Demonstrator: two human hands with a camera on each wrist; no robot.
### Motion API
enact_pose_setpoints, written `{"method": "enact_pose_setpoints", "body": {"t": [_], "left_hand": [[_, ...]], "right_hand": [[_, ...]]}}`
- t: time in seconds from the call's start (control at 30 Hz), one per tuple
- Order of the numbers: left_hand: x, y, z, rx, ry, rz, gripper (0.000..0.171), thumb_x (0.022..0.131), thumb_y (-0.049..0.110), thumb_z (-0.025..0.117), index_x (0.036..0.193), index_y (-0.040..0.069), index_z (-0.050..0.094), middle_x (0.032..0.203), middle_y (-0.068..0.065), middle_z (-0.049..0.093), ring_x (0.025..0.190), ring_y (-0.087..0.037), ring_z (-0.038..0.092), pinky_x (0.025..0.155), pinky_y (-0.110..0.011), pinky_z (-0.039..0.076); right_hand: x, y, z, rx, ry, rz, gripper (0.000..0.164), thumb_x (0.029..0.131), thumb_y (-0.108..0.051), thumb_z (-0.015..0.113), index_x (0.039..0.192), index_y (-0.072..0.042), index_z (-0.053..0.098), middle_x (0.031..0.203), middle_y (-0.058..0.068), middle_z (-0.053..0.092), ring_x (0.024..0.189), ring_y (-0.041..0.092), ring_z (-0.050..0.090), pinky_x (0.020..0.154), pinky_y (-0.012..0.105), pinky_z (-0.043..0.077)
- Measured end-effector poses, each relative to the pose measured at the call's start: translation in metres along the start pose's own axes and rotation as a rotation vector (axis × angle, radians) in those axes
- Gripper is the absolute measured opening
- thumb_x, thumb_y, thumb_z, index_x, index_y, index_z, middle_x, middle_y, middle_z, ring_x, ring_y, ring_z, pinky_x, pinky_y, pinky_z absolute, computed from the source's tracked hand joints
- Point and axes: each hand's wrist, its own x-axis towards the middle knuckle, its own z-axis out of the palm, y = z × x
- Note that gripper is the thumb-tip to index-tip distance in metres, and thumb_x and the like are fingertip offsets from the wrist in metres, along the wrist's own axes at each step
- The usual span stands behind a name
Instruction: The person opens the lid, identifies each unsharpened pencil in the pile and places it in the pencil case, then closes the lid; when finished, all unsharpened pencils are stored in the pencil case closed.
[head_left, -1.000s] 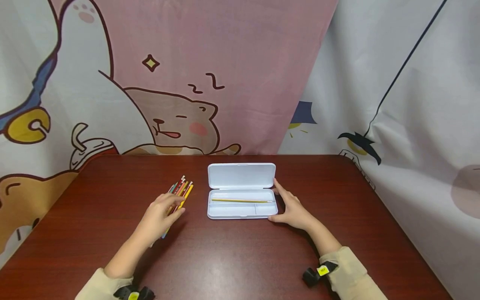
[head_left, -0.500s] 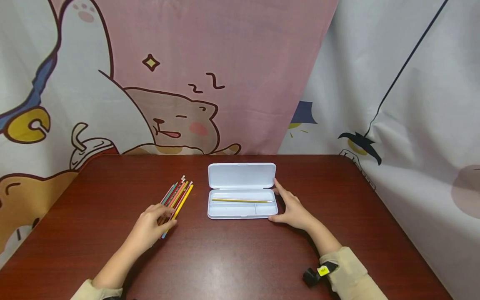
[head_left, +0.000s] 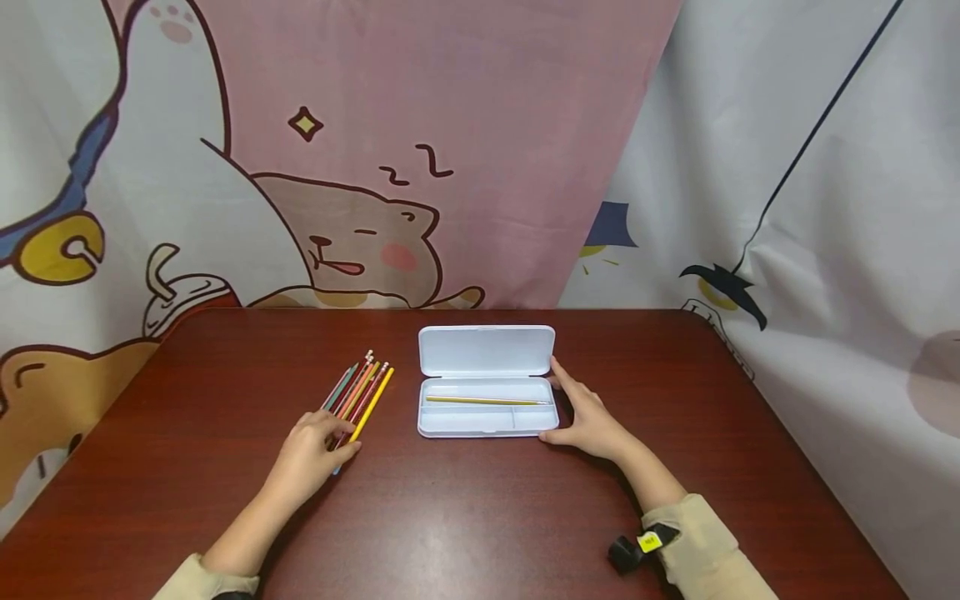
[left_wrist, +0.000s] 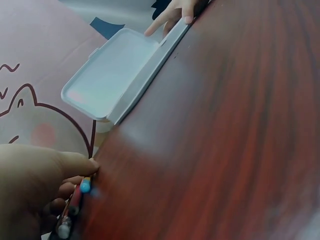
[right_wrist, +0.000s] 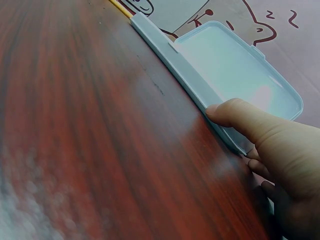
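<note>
My left hand is over a bunch of colored pencils left of the case, its thumb and fingers pinching a yellow pencil at the bunch's right side. In the left wrist view the blue end of a pencil shows below the thumb. A white pencil case lies with its lid raised at the back. One yellow pencil rests in its long rear compartment. My right hand grips the case's right end, thumb at the front and fingers behind.
The brown wooden table bears the case and pencils. Behind it hangs a cartoon-printed curtain, close to the table's far edge. The case's front section has a small divider.
My left hand slid down along the pencils toward the near ends, then shifted slightly right. The yellow pencil has come a little apart from the bunch. My right hand stays on the case.
</note>
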Motion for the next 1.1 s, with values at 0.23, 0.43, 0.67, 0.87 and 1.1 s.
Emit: {"method": "enact_pose_setpoints", "body": {"t": [0.23,0.43,0.67,0.87,1.1], "left_hand": [[0.002,0.003,0.006,0.006,0.087,0.024,0.017,0.064,0.004,0.084,0.07,0.011,0.069,0.07,0.004,0.056,0.071,-0.015,0.048,0.062,-0.035,0.041],[0.003,0.005,0.007,0.0,0.149,0.035,0.016,0.062,0.001,0.079,0.066,0.011,0.068,0.067,0.005,0.056,0.067,-0.014,0.049,0.059,-0.034,0.041],[0.002,0.006,0.005,-0.037,0.182,0.006,0.014,0.065,-0.002,0.077,0.07,0.009,0.07,0.068,0.005,0.061,0.066,-0.015,0.054,0.059,-0.033,0.043],[0.003,0.006,0.001,-0.044,0.192,0.02,0.012,0.069,-0.003,0.077,0.074,0.006,0.07,0.068,0.003,0.061,0.065,-0.012,0.055,0.055,-0.03,0.046],[0.006,0.008,-0.011,-0.051,0.215,0.076,0.014,0.071,-0.005,0.079,0.077,0.005,0.072,0.07,0.002,0.064,0.063,-0.012,0.052,0.054,-0.028,0.043]], "right_hand": [[0.001,0.004,0.001,-0.002,0.004,-0.004,0.118,0.068,-0.024,0.088,0.155,-0.018,0.009,0.137,0.009,0.048,0.124,0.031,0.04,0.098,0.054,0.02],[0.002,0.006,0.001,-0.007,0.009,-0.016,0.118,0.067,-0.024,0.088,0.155,-0.018,0.01,0.136,0.009,0.049,0.123,0.031,0.041,0.098,0.054,0.021],[0.001,0.006,0.001,-0.01,0.009,-0.019,0.117,0.068,-0.024,0.087,0.155,-0.018,0.009,0.136,0.009,0.049,0.123,0.031,0.041,0.098,0.054,0.021],[0.0,0.003,0.0,-0.003,0.009,-0.016,0.117,0.067,-0.023,0.088,0.155,-0.017,0.01,0.135,0.009,0.049,0.123,0.031,0.041,0.099,0.055,0.021],[0.0,0.002,0.0,-0.007,0.006,-0.011,0.117,0.068,-0.024,0.087,0.155,-0.017,0.01,0.136,0.01,0.048,0.124,0.032,0.04,0.099,0.055,0.02]]}}
